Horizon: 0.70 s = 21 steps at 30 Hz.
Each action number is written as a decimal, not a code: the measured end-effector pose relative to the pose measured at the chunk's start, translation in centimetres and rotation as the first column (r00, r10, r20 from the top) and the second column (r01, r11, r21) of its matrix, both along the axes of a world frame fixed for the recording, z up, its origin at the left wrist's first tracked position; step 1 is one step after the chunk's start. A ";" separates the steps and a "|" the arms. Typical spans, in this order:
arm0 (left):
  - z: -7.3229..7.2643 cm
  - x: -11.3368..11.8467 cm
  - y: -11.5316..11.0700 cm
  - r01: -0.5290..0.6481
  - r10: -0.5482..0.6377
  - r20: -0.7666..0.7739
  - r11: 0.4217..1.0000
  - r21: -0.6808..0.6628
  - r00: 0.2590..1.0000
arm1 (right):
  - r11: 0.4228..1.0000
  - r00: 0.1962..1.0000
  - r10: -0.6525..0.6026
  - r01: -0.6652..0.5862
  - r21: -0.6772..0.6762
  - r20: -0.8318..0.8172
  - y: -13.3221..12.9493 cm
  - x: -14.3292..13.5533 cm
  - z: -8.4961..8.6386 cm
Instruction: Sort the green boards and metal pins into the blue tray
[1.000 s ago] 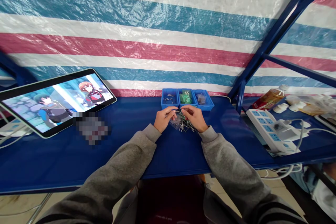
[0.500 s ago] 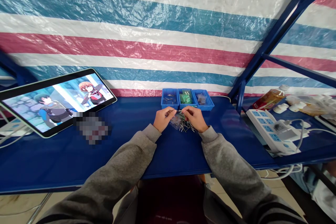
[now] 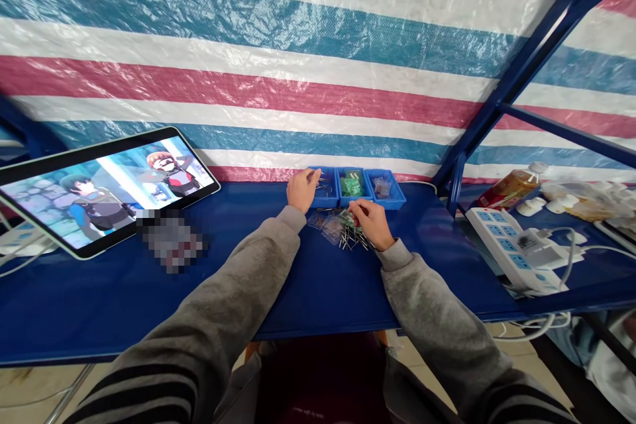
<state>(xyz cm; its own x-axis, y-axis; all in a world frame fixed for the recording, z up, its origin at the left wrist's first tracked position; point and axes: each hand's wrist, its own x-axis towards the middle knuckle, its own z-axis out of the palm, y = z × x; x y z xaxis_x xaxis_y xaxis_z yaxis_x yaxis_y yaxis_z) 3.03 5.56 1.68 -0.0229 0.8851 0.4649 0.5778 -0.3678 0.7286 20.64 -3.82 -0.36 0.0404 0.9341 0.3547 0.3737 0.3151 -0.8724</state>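
Grip of left hand (image 3: pixel 302 191), seemingly narrow, at leftmost bin (image 3: pixel 326 203).

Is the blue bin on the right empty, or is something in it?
Not empty: small translucent pieces lie inside the right blue bin.

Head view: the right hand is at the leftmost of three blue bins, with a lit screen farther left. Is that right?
Not quite: the head view shows the left hand at the leftmost blue bin of the three, with a lit screen farther left. The right hand is by the pile of thin pieces.
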 end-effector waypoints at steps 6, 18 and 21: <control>-0.9 -0.2 -2.9 0.200 -0.172 -0.213 0.973 0.116 0.962 | 0.992 0.946 -0.095 0.065 0.108 0.310 0.5 0.7 -0.1; -4.2 -2.6 -5.2 0.606 -0.560 -0.578 0.784 -0.137 0.593 | 0.992 0.905 -0.093 0.050 0.115 0.416 0.9 0.9 -0.8; -4.5 -2.5 -5.1 0.617 -0.540 -0.610 0.780 -0.104 0.580 | 0.991 0.911 -0.093 0.047 0.122 0.403 0.9 0.8 -0.8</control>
